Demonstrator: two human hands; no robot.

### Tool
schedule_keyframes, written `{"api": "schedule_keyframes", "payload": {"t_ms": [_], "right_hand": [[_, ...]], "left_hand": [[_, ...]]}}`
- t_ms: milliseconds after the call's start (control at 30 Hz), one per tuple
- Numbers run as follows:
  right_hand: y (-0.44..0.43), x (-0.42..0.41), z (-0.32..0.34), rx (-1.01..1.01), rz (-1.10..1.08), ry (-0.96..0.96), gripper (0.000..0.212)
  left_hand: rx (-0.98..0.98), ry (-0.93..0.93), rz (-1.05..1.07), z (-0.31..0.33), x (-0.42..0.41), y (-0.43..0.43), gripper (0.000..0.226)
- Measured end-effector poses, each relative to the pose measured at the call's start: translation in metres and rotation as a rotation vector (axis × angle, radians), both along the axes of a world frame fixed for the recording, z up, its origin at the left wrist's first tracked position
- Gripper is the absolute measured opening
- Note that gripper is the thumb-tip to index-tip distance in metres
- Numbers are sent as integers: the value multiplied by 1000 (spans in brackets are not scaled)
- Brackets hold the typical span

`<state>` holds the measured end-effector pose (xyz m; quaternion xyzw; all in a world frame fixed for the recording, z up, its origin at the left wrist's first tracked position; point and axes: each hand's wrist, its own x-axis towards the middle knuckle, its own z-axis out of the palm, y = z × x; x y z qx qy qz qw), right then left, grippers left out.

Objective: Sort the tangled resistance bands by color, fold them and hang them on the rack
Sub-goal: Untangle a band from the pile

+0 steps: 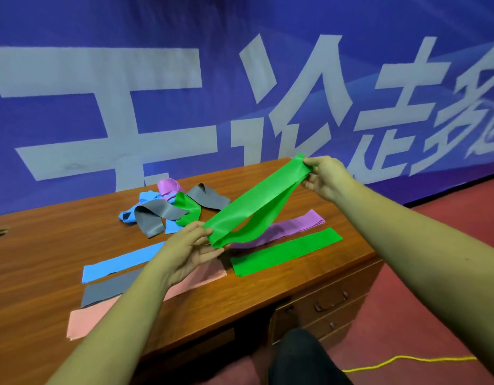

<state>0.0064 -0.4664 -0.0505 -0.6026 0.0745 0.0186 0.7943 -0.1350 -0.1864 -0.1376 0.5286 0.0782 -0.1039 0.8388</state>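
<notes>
A green band (256,202) is stretched doubled in the air over the wooden table (46,240). My left hand (190,251) pinches its near end and my right hand (326,176) pinches its far end. Flat on the table lie a folded green band (287,252), a purple band (295,225), a blue band (120,263), a grey band (107,289) and a pink band (87,320). A tangled pile (170,211) of blue, grey, purple and green bands sits further back. No rack is in view.
A blue banner with large white characters (157,107) stands right behind the table. The table has drawers (323,304) at its front right. Red floor (434,329) with a yellow cord (406,359) lies to the right. My dark-clad knee (304,357) shows below.
</notes>
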Motion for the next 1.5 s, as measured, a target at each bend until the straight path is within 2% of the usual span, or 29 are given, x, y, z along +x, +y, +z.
{"api": "schedule_keyframes", "payload": {"t_ms": [100, 233, 367, 467, 533, 633, 700, 800, 933, 1200, 1367, 1500], "right_hand": [[-16, -4, -11, 10, 9, 19, 11], [-42, -7, -29, -65, -45, 53, 6], [-63, -13, -56, -109, -59, 83, 10], [-75, -19, -81, -199, -84, 109, 14], [-82, -24, -98, -332, -92, 130, 8], [-91, -27, -119, -488, -88, 116, 19], [-94, -25, -132, -587, -81, 103, 21], [-96, -18, -150, -779, -79, 74, 20], [-96, -9, -160, -999, -103, 42, 13], [-89, -12, -185, -1195, -214, -90, 15], [-91, -10, -194, -1244, -298, -154, 19], [-88, -11, -197, -1324, -331, -207, 14]], "left_hand": [[22, 73, 35, -6, 5, -9, 16], [196, 78, 48, -16, 15, -14, 5], [221, 77, 87, -23, 24, -20, 17], [552, -2, 75, -35, 27, -20, 19], [796, -48, 89, -41, 27, -18, 16], [1057, -91, 100, -48, 22, -22, 10], [1147, -144, 81, -53, 17, -28, 4], [1135, -151, 105, -67, 13, -34, 7], [996, -53, 200, -78, 13, -47, 16], [1132, -175, 323, -85, 4, -72, 15], [1074, -202, 490, -96, 3, -79, 15], [1164, -226, 432, -96, 3, -81, 4]]}}
